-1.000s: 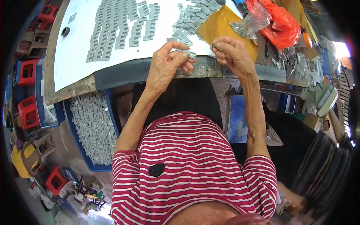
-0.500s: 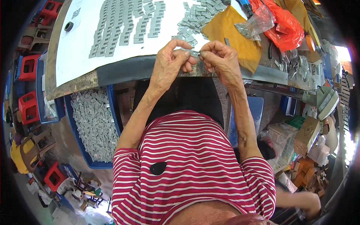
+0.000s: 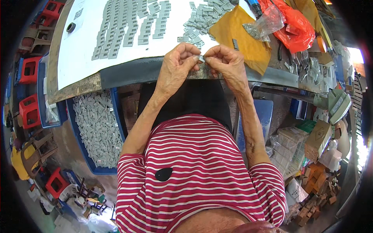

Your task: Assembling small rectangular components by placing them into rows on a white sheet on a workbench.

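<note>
One bin (image 3: 104, 171): near left, below the table (image 3: 128, 76), full of loose grey parts (image 3: 97, 132).
Left hand (image 3: 178, 64): at the table's near edge, thumb and finger in a narrow pinch on a small grey piece (image 3: 201, 58).
Right hand (image 3: 227, 64): just right of it, fingertips close together at the piece; whether they hold a second part, I cannot tell.
Piece: between the hands, mostly hidden by fingers.
Both pinches: seemingly fine two-handed work on this one piece; the next move likely calls for a steady left pinch and a small, exact push by the right fingertips.
Sheet (image 3: 237, 31): tan, beyond the right hand.
Rows (image 3: 113, 31): far left, grey parts on white paper (image 3: 77, 58).
Pile (image 3: 206, 17): far, right of the rows.
Red bag (image 3: 297, 31): far right.
</note>
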### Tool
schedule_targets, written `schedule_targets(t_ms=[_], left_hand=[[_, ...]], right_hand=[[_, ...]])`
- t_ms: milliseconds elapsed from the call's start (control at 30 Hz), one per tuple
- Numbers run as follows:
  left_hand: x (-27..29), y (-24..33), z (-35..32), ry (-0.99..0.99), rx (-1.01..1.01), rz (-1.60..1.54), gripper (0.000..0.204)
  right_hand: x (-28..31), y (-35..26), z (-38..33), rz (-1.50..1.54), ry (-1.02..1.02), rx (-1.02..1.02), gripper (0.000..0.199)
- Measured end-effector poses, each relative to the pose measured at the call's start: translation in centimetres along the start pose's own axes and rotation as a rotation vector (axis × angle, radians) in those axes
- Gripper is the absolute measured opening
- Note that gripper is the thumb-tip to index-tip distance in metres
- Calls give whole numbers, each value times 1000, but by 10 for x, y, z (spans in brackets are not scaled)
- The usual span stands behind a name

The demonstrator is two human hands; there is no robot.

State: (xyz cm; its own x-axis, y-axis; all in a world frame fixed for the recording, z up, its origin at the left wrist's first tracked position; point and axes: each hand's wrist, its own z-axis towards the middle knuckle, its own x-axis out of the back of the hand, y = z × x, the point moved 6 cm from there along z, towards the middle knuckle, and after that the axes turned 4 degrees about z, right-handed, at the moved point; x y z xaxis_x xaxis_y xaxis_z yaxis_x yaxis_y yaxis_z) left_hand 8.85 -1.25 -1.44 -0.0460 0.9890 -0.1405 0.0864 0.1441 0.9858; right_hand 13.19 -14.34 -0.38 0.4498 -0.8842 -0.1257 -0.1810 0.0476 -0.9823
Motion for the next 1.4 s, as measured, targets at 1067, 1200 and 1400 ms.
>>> schedule_targets(t_ms=[1067, 1200, 1400], left_hand=[[3, 17, -2, -41, -180, 478, 17], [7, 25, -6, -3, -297, 673, 21], [26, 28, -10, 102, -297, 697, 18]], right_hand=[[2, 13, 9, 65, -5, -81, 6], [-3, 15, 12, 98, -36, -97, 8], [-3, 9, 5, 98, -9, -94, 15]])
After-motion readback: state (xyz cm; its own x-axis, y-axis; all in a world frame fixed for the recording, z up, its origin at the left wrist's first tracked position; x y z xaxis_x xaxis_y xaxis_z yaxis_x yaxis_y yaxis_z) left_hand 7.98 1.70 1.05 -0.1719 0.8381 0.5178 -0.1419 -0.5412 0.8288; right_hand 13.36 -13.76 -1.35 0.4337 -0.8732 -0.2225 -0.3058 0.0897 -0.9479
